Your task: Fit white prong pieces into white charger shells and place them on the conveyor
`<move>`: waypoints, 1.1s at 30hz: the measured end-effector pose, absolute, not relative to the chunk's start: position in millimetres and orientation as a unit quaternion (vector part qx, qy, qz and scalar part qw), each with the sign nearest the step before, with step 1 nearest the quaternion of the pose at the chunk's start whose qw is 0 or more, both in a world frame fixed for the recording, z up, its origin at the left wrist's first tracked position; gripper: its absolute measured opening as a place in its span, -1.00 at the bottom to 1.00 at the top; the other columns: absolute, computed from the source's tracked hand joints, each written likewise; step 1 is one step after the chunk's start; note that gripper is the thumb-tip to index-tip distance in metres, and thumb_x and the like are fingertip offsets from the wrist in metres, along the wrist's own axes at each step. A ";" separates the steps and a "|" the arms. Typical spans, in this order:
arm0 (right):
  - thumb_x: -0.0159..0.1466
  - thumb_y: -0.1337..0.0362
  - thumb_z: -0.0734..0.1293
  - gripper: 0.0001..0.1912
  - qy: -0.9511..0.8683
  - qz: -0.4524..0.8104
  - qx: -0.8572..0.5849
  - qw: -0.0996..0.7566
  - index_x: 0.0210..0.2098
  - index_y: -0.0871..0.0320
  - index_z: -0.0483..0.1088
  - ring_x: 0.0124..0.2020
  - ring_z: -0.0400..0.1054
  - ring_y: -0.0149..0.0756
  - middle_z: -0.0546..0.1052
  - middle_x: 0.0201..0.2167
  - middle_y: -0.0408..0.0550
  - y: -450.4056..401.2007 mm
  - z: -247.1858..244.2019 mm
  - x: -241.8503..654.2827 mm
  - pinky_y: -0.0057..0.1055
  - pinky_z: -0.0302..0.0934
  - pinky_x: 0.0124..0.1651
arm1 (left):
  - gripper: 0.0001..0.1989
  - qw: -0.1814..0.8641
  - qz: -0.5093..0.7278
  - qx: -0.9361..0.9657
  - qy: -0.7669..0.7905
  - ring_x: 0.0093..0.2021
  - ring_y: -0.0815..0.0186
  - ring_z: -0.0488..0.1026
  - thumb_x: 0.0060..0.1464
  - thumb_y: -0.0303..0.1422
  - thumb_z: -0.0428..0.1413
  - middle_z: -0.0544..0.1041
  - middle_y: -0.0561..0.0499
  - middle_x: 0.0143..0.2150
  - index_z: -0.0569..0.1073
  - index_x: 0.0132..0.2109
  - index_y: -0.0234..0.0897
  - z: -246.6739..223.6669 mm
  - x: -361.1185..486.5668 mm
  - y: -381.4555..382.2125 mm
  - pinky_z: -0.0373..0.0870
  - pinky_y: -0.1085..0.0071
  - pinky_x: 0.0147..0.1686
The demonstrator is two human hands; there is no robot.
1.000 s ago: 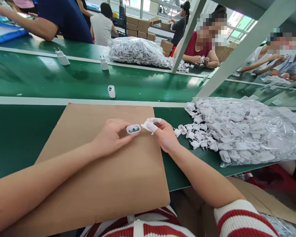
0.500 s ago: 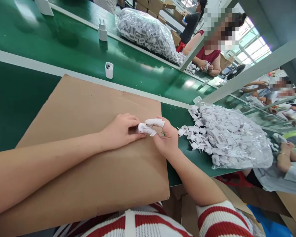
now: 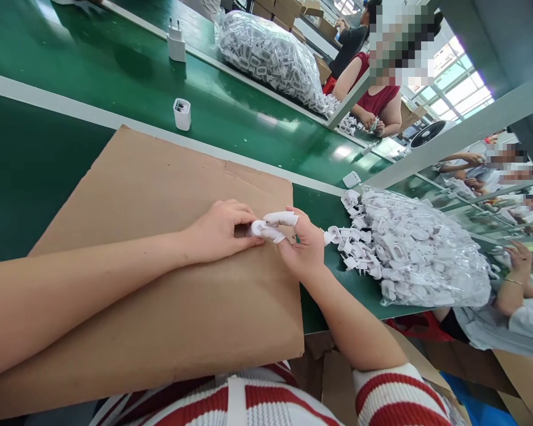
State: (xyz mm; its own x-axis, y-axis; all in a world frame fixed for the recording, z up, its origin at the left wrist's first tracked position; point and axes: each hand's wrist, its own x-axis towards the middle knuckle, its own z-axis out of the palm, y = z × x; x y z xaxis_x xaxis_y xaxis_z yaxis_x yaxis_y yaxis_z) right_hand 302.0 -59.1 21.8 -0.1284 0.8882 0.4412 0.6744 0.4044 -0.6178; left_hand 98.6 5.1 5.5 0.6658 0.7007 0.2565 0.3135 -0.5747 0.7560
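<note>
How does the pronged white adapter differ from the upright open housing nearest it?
The pronged adapter has two prongs pointing up; the open housing has none showing. Its top gapes, showing parts inside, while the pronged adapter's top looks closed. The open housing stands nearer the cardboard than the pronged adapter. Both are white and upright.

White adapter [image 3: 258, 229] above brown cardboard

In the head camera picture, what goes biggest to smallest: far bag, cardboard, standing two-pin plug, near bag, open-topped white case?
1. Cardboard
2. Near bag
3. Far bag
4. Two-pin plug and open-topped white case: too alike to rank
</note>
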 end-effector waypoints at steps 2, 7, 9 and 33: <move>0.30 0.30 0.33 -0.84 -0.754 0.134 -0.519 0.379 -0.15 -0.06 0.48 -0.17 0.51 -0.24 0.64 -0.16 -0.18 -56.8 23.6 304.9 -0.02 0.08 0.43 | -0.74 0.349 0.277 0.844 0.299 -0.10 0.16 0.45 0.17 -0.09 0.21 0.61 0.02 -0.11 0.65 -0.14 -0.11 6.3 98.8 4.9 0.32 0.26 -0.04; 0.23 0.37 0.33 -0.81 -0.780 0.147 -0.526 0.304 -0.23 -0.06 0.47 -0.20 0.49 -0.21 0.62 -0.26 -0.20 -50.3 35.5 310.5 0.06 -0.09 0.49 | -0.75 0.344 0.270 0.850 0.293 -0.11 0.17 0.46 0.20 -0.09 0.18 0.60 0.01 -0.11 0.65 -0.14 -0.10 7.2 98.8 5.4 0.32 0.25 -0.05; 0.21 0.37 0.33 -0.82 -0.782 0.150 -0.531 0.291 -0.26 -0.06 0.47 -0.20 0.48 -0.20 0.61 -0.27 -0.20 -48.9 37.7 310.4 0.08 -0.12 0.50 | -0.73 0.342 0.274 0.851 0.289 -0.13 0.17 0.46 0.21 -0.08 0.17 0.60 -0.01 -0.12 0.64 -0.15 -0.12 6.9 99.2 5.5 0.33 0.26 -0.08; 0.01 0.53 0.42 -0.78 -0.704 0.018 -0.709 0.031 -0.40 0.11 0.56 -0.56 0.25 -0.40 0.45 -0.36 -0.03 -48.0 44.8 417.7 -0.39 0.07 -0.51 | -0.62 0.121 0.236 0.668 0.695 -0.02 0.02 0.44 0.05 -0.13 0.23 0.56 -0.14 -0.06 0.55 -0.09 -0.32 32.5 88.4 199.9 0.32 0.22 -0.02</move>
